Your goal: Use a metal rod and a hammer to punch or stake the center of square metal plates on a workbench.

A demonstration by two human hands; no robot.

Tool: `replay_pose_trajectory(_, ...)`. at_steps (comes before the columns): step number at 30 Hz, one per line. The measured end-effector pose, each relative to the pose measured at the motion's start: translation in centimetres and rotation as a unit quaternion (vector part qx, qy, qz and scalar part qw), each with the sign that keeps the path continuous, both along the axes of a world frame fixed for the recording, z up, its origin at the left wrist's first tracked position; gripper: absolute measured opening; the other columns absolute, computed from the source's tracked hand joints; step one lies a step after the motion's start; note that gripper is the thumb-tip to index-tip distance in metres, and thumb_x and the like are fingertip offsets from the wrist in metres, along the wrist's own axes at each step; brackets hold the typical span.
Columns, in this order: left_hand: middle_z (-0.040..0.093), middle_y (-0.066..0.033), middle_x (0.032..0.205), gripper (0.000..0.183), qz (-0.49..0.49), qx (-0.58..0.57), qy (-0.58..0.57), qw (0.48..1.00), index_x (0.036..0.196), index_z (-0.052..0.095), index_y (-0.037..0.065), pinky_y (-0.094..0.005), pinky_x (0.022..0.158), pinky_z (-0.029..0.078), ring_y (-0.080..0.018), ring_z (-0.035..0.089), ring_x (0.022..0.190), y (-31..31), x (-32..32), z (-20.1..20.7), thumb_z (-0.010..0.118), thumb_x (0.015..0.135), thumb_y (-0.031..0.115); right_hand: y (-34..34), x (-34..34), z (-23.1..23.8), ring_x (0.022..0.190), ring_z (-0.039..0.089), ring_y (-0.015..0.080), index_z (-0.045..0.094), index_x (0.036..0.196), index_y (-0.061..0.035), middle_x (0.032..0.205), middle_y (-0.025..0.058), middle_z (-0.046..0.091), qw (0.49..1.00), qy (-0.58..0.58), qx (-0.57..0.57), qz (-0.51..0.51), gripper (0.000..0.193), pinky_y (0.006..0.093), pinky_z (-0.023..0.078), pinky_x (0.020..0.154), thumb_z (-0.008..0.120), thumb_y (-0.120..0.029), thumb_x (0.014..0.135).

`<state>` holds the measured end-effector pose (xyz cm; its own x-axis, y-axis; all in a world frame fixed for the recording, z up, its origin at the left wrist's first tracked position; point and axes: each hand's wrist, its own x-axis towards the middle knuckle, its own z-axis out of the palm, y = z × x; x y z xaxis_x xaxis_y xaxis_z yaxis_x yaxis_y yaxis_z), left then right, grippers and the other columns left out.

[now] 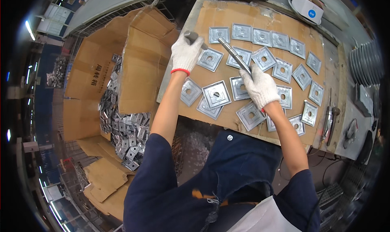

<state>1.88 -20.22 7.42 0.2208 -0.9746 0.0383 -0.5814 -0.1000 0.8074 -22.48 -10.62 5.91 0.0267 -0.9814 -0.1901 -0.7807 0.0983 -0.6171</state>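
Observation:
My right hand, in a white knit glove, is wrapped round a silver metal rod-shaped tool. The tool slants up and left above several square metal plates. My left hand, gloved in white with a red cuff, is at the board's left edge with its fingers curled. Something grey shows at those fingertips; I cannot make out what it is. Beside them lies a square plate with a central hole. Another such plate overlaps a plate below it, between my forearms.
Cardboard covers the worktable under the plates. At left stands a large cardboard box with many small metal parts. Hand tools lie at the right edge, near stacked grey discs. A white carton sits at the back.

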Motion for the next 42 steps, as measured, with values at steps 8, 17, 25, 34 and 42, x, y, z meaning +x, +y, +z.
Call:
replay_pose_trajectory(8,0.079,-0.0165,0.096,0.040,-0.027,-0.005,-0.046,0.999,0.109,0.073,0.004,-0.0418,0.088,0.058,-0.0331,0.076,0.095,-8.2,-3.5,-4.3,0.076,0.089,0.038,-1.8,-2.7,-1.6,0.093,0.069,0.0533,0.062,0.111,-0.0047,0.092,0.0316,0.071,0.998,0.048,0.029,-0.033,0.051,0.0582,0.054,0.083,0.053,-0.055,0.104)
replay_pose_trajectory(17,0.080,-0.0144,0.096,0.042,-0.045,-0.016,-0.134,0.990,0.114,0.073,0.002,-0.0374,0.089,0.058,-0.0288,0.078,0.095,-9.4,-5.0,-5.6,0.076,0.090,0.036,-3.8,-4.9,-1.5,0.093,0.070,0.0508,0.063,0.114,-0.0034,0.093,0.0296,0.072,0.997,0.050,0.046,-0.046,0.054,0.0569,0.055,0.082,0.054,-0.056,0.105)
replay_pose_trajectory(25,0.079,-0.0180,0.102,0.046,-0.028,-0.003,-0.147,0.989,0.118,0.073,0.004,-0.0419,0.090,0.059,-0.0350,0.077,0.099,-9.5,-5.9,-6.0,0.079,0.090,0.039,-7.7,-2.9,2.6,0.088,0.070,0.0499,0.064,0.103,-0.0052,0.086,0.0274,0.071,0.996,-0.016,-0.083,0.006,0.050,0.0551,0.055,0.077,0.058,-0.055,0.104)
replay_pose_trajectory(34,0.078,-0.0198,0.108,0.039,-0.026,-0.023,-0.150,0.988,0.117,0.072,0.007,-0.0479,0.090,0.059,-0.0400,0.075,0.103,-9.6,-5.5,-6.8,0.076,0.092,0.036,-12.6,1.4,7.2,0.077,0.070,0.0497,0.062,0.109,-0.0072,0.078,0.0255,0.071,0.947,-0.103,-0.301,0.052,0.048,0.0546,0.056,0.069,0.058,-0.055,0.104)
replay_pose_trajectory(42,0.077,-0.0197,0.112,0.038,-0.046,0.034,-0.115,0.992,0.113,0.071,0.004,-0.0483,0.095,0.057,-0.0402,0.073,0.109,-9.2,-5.6,-5.9,0.078,0.092,0.036,-15.1,1.3,4.3,0.102,0.070,0.0489,0.066,0.114,-0.0016,0.101,0.0318,0.073,0.988,0.107,-0.034,0.108,0.060,0.0548,0.054,0.089,0.054,-0.059,0.104)
